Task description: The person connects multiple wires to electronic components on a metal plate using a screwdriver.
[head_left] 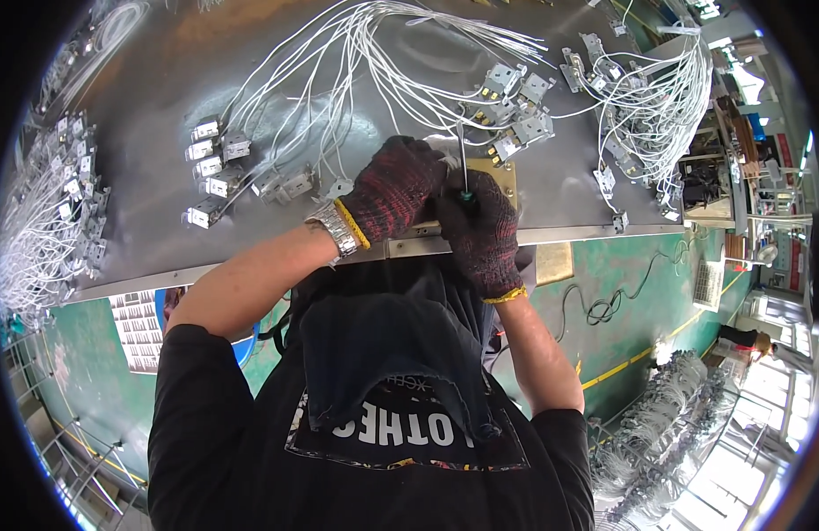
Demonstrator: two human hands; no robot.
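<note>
My right hand, in a dark red-and-black knit glove, is closed around a screwdriver. Its thin metal shaft points away from me and a bit of green handle shows. Close beside it, my left hand, gloved alike, has its fingers curled in; what they grip is hidden, though a bit of white shows at the fingertips. Both hands are over a brass-coloured plate at the table's near edge. Just beyond my right hand lies a cluster of small metal connector housings with white wires.
More wired metal housings lie left of my hands. Bundles of wired parts pile up at the far left and right of the metal table. A black cable lies on the green floor, and another person is far right.
</note>
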